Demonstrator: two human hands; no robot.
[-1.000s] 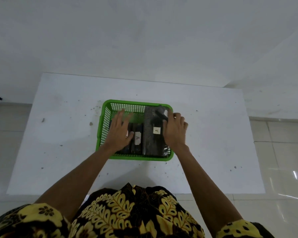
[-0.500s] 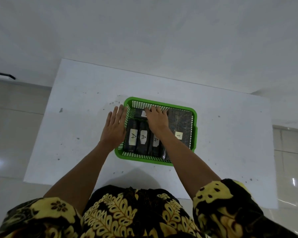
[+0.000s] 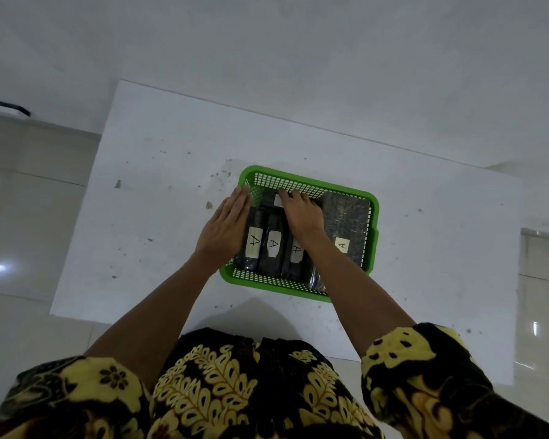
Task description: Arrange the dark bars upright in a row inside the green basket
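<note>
— Low in the frame, where are your hands?
— Your left hand (image 3: 224, 229) lies flat, fingers straight, against the basket's (image 3: 374, 239) left wall, gripping nothing. Your right hand (image 3: 301, 213) rests fingers-down on the bars (image 3: 274, 245); whether it grips one, I cannot tell.
— And the bars?
— Side by side inside the basket, mid-frame on the table (image 3: 159, 223).

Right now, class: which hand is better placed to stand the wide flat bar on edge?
Probably the right hand. It is already inside the green basket, resting on the narrow bars beside the wide flat bar. The left hand lies along the basket's opposite, left wall.
</note>
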